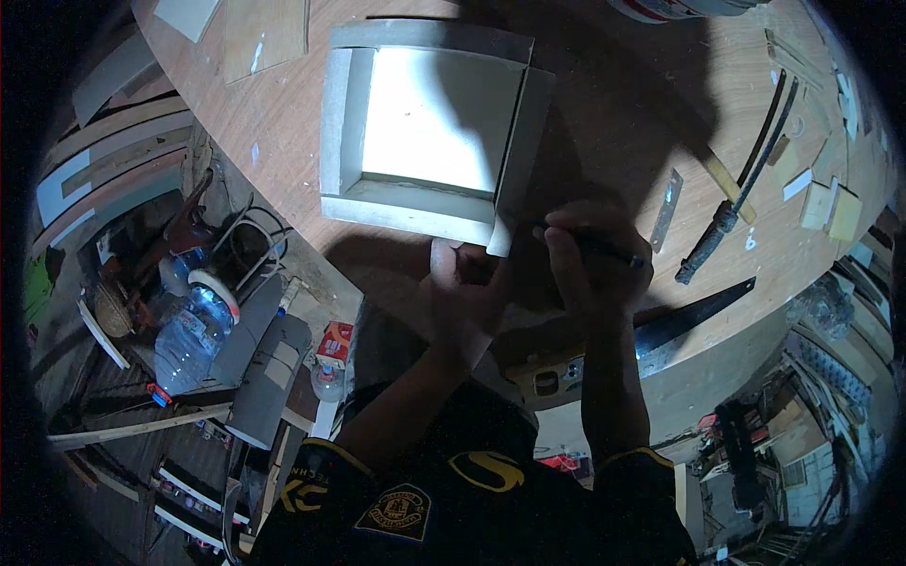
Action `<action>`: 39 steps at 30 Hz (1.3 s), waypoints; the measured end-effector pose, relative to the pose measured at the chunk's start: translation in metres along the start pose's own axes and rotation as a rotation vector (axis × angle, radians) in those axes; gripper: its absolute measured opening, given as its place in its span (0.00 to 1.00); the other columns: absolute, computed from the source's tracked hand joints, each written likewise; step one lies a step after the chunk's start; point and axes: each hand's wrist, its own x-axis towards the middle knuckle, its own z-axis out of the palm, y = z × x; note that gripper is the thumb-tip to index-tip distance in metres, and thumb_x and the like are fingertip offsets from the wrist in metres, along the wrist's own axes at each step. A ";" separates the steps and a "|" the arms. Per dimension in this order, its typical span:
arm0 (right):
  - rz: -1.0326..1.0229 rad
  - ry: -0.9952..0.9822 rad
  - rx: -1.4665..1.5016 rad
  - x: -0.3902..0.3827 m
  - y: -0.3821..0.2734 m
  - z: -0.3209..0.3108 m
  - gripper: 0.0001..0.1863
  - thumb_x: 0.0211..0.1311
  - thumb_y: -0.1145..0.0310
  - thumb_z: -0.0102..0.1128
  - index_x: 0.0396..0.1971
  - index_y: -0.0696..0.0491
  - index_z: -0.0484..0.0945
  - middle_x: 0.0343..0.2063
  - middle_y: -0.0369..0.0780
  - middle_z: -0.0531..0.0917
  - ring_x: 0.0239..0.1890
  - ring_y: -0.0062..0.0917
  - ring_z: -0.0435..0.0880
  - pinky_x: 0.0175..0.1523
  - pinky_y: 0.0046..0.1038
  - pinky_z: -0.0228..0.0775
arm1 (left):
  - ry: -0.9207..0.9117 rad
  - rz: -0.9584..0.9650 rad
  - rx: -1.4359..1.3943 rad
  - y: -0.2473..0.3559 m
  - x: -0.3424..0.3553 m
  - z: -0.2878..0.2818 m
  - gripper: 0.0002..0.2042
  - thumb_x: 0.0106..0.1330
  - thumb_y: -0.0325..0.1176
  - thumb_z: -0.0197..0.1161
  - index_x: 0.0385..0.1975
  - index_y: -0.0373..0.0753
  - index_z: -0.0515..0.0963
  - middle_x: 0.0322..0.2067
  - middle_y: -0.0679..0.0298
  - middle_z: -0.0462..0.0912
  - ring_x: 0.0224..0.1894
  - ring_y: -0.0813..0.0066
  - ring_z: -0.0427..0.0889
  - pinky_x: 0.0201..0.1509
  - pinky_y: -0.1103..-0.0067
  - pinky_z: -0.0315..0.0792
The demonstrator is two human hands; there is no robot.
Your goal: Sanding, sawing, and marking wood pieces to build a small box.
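A shallow square box (415, 209) with pale wooden side strips and a bright white base lies on the table. Its right-hand strip (525, 141) juts out past the near corner, and a dark gap runs along it. My left hand (467, 288) is at the near edge beside that corner, thumb against the edge and fingers curled, partly in shadow. Just right of the corner, my right hand (596, 259) is closed round a slim dark pen-like tool (609, 248), its tip toward the strip's end. Shadow hides whether the tip touches.
On the brown wooden table (274, 123) lie a metal ruler (666, 209), a dark-handled tool (708, 243) and a handsaw (694, 321) near the front edge. Small wood offcuts (830, 209) sit at the right. A large plastic bottle (193, 335) stands below, left of the table.
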 end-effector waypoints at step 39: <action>-0.308 -0.121 -0.221 0.009 0.006 0.000 0.06 0.52 0.76 0.64 0.32 0.55 0.79 0.27 0.41 0.85 0.32 0.28 0.86 0.38 0.29 0.78 | 0.070 -0.086 0.226 0.008 -0.001 -0.002 0.19 0.58 0.33 0.71 0.43 0.31 0.70 0.30 0.56 0.84 0.32 0.73 0.85 0.35 0.77 0.77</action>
